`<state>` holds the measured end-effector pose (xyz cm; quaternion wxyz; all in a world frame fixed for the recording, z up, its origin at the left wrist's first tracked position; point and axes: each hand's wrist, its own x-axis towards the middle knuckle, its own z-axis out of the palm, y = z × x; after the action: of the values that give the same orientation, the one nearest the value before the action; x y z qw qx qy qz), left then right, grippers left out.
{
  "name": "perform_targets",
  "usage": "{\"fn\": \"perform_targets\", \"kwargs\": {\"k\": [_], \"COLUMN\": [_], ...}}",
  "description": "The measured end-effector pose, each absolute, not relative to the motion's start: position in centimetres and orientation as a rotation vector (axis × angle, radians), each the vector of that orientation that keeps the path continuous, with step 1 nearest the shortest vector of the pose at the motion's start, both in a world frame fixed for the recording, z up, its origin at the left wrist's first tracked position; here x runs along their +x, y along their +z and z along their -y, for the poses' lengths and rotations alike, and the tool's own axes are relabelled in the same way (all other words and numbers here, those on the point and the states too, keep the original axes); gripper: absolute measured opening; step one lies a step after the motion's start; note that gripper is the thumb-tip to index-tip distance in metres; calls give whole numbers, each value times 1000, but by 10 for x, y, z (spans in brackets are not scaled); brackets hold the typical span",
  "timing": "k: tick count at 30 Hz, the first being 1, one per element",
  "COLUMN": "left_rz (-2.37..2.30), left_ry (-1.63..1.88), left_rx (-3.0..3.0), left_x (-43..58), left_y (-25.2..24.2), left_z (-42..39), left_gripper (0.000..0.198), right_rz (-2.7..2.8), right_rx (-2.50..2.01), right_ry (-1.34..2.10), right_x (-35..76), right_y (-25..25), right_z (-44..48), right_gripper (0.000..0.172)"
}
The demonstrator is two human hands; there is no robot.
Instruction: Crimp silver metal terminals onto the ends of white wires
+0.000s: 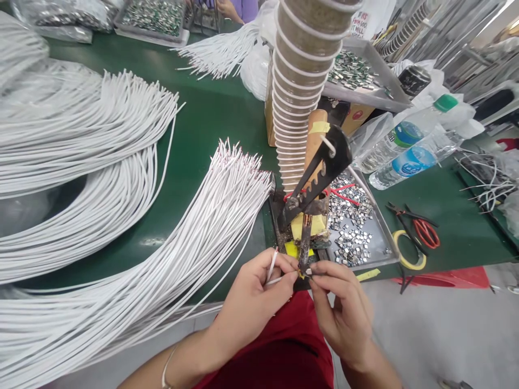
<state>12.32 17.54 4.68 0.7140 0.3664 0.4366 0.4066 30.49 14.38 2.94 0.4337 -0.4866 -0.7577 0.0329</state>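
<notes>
My left hand (253,292) is closed in a pinch on a white cable (273,265), whose end reaches toward the tip of a soldering iron (305,240). The iron is mounted in a stand with a black notched bracket (320,175), its tip pointing down between my hands. Opposite, my right hand (344,302) pinches a small metal connector (308,272) right at the tip. Fingers partly hide where cable and connector meet. To the left lies a thick bundle of white cables (203,210) with reddish ends. A grey tray (383,246) of small metal connectors sits to the right.
A ribbed hose (302,92) hangs behind the iron. More white cables (81,135) cover the left side. Bottles (409,162), pliers (405,224) and a yellow tape roll (419,263) lie right. Behind stand a parts tray (389,81) and another person's hand (227,9).
</notes>
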Motion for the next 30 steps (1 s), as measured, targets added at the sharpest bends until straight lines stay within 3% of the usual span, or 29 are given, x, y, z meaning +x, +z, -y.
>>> {"fn": "perform_targets", "kwargs": {"k": [9,18,25,30], "left_rz": [-1032,-1055,-993,-931], "left_ry": [915,860,787,764], "left_rx": [947,1048,1309,1428], "left_x": [124,125,130,127], "left_y": [50,42,35,32], "left_z": [-172,-163,-156,-152], "left_gripper": [16,16,19,22], "right_rz": [1909,1825,1906,1902], "right_rx": [-1139,-1176,-1287,-1298], "right_ry": [20,216,377,557], "right_x": [301,315,318,318], "right_y": [27,29,34,40], "right_z": [-146,-141,-138,-139], "right_gripper": [27,18,21,11]}}
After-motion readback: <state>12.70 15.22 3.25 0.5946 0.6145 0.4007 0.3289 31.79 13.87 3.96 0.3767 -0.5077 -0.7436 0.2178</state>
